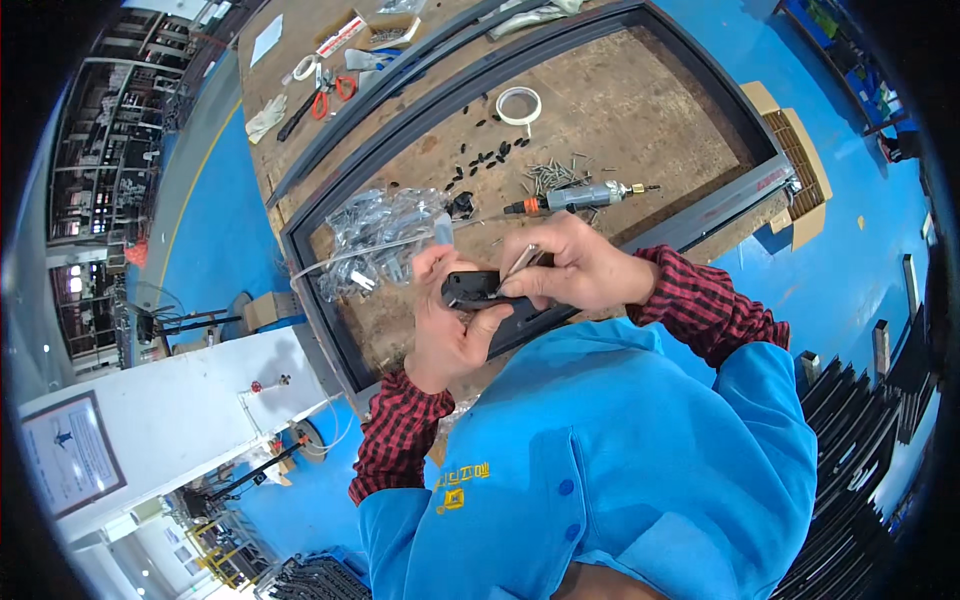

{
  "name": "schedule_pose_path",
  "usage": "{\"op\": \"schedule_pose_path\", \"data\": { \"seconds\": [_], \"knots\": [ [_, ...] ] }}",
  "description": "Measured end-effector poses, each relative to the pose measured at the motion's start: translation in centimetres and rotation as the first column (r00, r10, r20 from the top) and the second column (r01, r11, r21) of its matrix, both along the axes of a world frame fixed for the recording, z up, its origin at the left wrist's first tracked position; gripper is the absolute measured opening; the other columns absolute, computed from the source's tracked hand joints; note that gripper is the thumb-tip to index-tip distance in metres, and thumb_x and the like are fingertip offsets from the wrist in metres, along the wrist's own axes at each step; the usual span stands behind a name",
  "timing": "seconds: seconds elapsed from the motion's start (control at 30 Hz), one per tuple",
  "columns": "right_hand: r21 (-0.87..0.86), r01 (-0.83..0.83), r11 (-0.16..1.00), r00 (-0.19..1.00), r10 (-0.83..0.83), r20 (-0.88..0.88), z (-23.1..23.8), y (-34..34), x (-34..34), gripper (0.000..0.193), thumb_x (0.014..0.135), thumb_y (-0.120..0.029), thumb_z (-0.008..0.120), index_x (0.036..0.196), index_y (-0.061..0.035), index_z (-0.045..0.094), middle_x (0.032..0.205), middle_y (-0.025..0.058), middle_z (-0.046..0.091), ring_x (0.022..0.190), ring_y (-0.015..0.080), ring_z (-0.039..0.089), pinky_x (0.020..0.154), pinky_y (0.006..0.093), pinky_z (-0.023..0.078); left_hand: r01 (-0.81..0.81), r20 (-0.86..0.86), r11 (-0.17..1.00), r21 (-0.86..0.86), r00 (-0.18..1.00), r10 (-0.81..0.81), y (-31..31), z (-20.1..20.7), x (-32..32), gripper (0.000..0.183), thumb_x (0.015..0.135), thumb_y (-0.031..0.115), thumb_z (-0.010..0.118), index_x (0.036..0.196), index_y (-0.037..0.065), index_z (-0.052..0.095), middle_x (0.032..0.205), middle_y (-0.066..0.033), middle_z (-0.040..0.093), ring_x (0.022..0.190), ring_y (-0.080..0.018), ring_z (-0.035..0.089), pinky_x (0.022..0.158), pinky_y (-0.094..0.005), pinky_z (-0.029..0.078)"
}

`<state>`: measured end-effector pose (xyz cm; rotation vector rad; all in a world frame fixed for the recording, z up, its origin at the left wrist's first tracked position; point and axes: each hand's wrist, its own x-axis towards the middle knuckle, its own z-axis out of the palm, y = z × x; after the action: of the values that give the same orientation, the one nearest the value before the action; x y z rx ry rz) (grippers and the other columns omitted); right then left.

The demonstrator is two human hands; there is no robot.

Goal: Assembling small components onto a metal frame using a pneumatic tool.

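My left hand [445, 330] is closed round a small black block-shaped part [470, 287], its fingers and thumb on either side. In my right hand [580, 265] is a thin, shiny metal piece [524, 260], pinched between thumb and fingers. Its lower end meets the top of the black part; I cannot make out its exact kind. Both hands are above the near side of a dark grey rectangular metal frame [715, 205], which lies on a wooden tabletop [640, 110]. Beyond my right hand rests a pneumatic screwdriver [585, 196].
Inside the frame are clear plastic bags of parts [375, 235], a pile of screws [550, 177], scattered black pieces [490, 157] and a roll of tape [518, 106]. Orange-handled scissors [320, 103] and a glove [266, 118] lie at far left. A cardboard box [800, 170] stands right of the table.
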<state>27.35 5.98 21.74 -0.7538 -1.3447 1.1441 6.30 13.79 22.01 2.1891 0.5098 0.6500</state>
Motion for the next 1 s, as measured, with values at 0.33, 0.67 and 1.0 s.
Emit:
{"op": "schedule_pose_path", "data": {
  "seconds": [0.33, 0.67, 1.0],
  "knots": [
    [-0.352, -0.162, 0.922, 0.845, -0.054, -0.532, -1.0, 0.5, 0.2, 0.008, 0.095, -0.009, 0.068, 0.093, -0.0053, 0.061, 0.062, 0.0012, 0.057, 0.046, 0.0098, 0.044, 0.045, 0.0205, 0.035, -0.208, -0.081, 0.973, -0.098, 0.976, 0.2, 0.0, 2.9, 1.3, 0.046, 0.075, 0.021, 0.082, 0.111, 0.004, 0.06, 0.098, -0.0071, 0.061, 0.098, -0.0218, 0.054, 0.089, -0.0331, 0.045],
    [-0.076, 0.16, 0.984, 0.97, -0.142, 0.197, 0.4, 0.9, 0.5, 0.006, 0.094, -0.009, 0.066, 0.095, -0.007, 0.06, 0.07, 0.003, 0.058, 0.061, 0.0124, 0.052, 0.056, 0.0262, 0.041, -0.182, 0.075, 0.791, -0.584, 0.958, 0.275, -1.1, 1.5, 0.3, 0.073, 0.065, 0.006, 0.088, 0.131, 0.002, 0.056, 0.101, -0.0049, 0.065, 0.08, -0.0129, 0.06, 0.072, -0.0226, 0.048],
    [0.078, -0.058, 0.995, 0.944, 0.029, 0.327, -0.6, 0.7, 0.7, 0.006, 0.089, -0.004, 0.066, 0.086, -0.0038, 0.061, 0.071, 0.0075, 0.058, 0.061, 0.0199, 0.05, 0.059, 0.0319, 0.042, -0.156, 0.011, 0.8, -0.58, 0.98, 0.199, -2.4, 2.6, -0.5, 0.079, 0.065, 0.007, 0.089, 0.136, 0.003, 0.054, 0.103, -0.0072, 0.066, 0.083, -0.0142, 0.061, 0.075, -0.0237, 0.048]
  ]
}}
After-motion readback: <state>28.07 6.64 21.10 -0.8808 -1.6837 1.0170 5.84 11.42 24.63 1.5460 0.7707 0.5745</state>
